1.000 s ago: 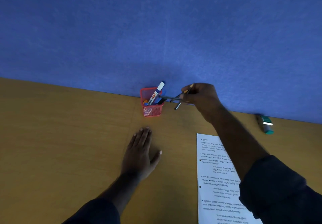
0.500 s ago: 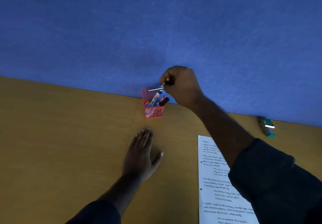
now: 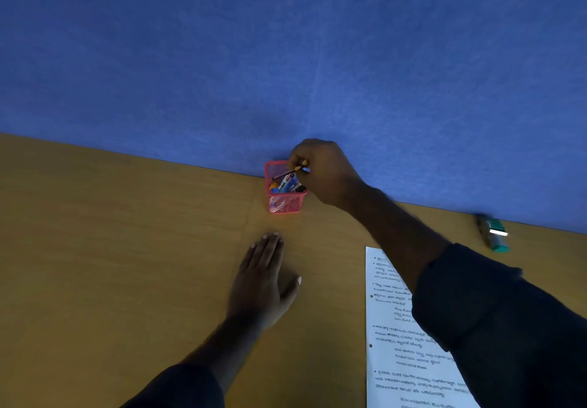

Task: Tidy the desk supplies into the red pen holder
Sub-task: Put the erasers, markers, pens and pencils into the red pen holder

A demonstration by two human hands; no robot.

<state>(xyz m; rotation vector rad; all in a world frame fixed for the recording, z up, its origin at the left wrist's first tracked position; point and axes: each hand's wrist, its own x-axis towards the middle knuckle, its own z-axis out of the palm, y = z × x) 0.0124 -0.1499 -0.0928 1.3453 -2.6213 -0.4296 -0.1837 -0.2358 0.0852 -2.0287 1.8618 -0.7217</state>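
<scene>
Lowered since the earlier frame: slim pens (image 3: 290, 171) now tipped into the red pen holder (image 3: 285, 203), upper ends pinched in the right hand (image 3: 324, 172) over the rim. Stands on the desk (image 3: 127, 249) against the blue partition (image 3: 286, 58), marker (image 3: 285, 184) inside. Insertion step, by the look of it; next, release and withdraw. Left hand (image 3: 262, 283) flat, fingers spread, empty, near the holder. Farther right, printed sheet (image 3: 394, 328); green object (image 3: 494, 233) probably still to collect.

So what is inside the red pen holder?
The red pen holder holds a whiteboard marker and other pens, with something orange. The right hand hides its right side.
</scene>
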